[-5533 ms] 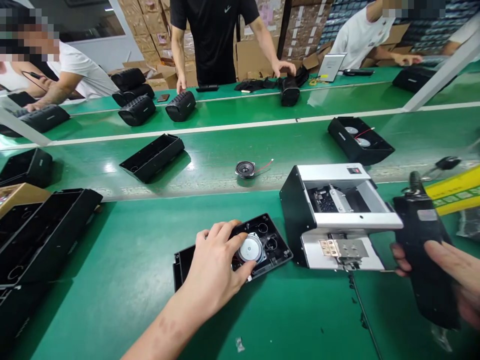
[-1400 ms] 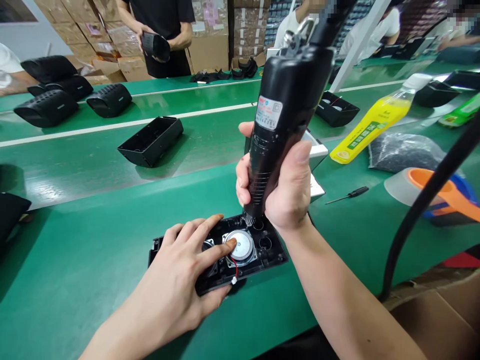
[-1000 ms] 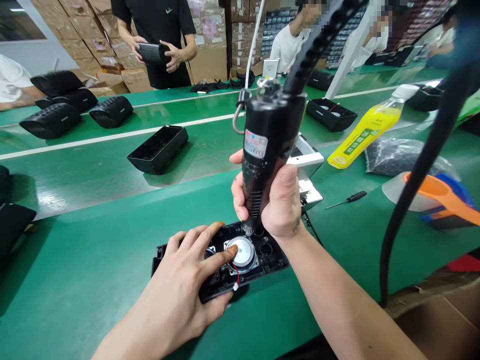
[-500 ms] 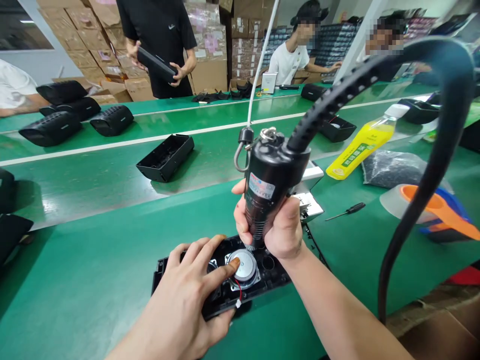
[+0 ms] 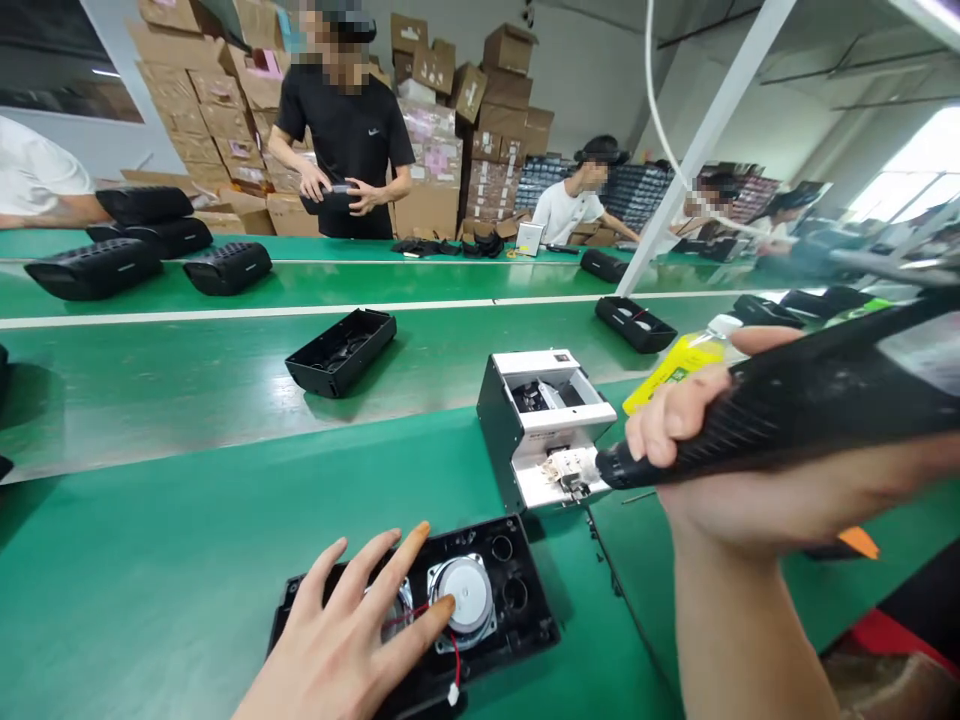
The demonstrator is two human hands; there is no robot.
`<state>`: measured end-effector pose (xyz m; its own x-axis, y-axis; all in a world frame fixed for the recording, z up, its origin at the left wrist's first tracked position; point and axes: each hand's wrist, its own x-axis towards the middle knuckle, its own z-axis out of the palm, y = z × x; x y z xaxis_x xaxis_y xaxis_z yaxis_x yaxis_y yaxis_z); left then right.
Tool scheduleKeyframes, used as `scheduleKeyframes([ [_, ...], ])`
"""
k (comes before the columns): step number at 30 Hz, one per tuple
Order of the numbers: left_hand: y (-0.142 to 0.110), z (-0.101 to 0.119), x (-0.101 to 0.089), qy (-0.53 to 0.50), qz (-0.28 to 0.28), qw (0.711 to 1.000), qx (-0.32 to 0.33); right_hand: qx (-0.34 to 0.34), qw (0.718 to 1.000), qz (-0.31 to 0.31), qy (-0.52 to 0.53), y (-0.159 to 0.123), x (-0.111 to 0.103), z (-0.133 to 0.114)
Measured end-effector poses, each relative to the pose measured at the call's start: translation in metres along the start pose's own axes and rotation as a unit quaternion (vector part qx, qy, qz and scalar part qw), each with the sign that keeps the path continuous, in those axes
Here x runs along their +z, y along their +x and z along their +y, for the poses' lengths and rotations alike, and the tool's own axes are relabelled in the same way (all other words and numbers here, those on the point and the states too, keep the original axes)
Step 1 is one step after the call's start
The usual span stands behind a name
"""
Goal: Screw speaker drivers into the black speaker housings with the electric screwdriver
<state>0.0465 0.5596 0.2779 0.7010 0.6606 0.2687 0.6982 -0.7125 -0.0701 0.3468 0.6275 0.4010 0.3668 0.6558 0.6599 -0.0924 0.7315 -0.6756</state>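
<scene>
While right hand [image 5: 720,450] grips screwdriver [image 5: 787,410] at screw feeder [image 5: 544,425], left fingers [image 5: 405,575] splayed on speaker [image 5: 461,595].

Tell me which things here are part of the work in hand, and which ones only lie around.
In use:
left hand pressing the speaker in the black panel
right hand gripping the screwdriver, tip at the screw feeder

Lying about:
open housing
yellow bottle
finished speakers
</scene>
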Motion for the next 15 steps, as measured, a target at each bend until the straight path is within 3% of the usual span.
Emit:
scheduleKeyframes([
  [8,-0.005,-0.003,0.002,-0.035,-0.01,0.999,-0.027,0.004,0.999,-0.039,-0.015,-0.002,-0.014,0.028],
  [12,-0.002,-0.006,-0.004,-0.054,-0.029,0.998,-0.01,0.011,0.998,-0.059,0.001,-0.006,-0.02,0.029],
  [15,0.0,-0.002,-0.009,-0.078,-0.05,0.995,-0.032,0.02,0.997,-0.081,-0.001,-0.009,-0.024,0.024],
])
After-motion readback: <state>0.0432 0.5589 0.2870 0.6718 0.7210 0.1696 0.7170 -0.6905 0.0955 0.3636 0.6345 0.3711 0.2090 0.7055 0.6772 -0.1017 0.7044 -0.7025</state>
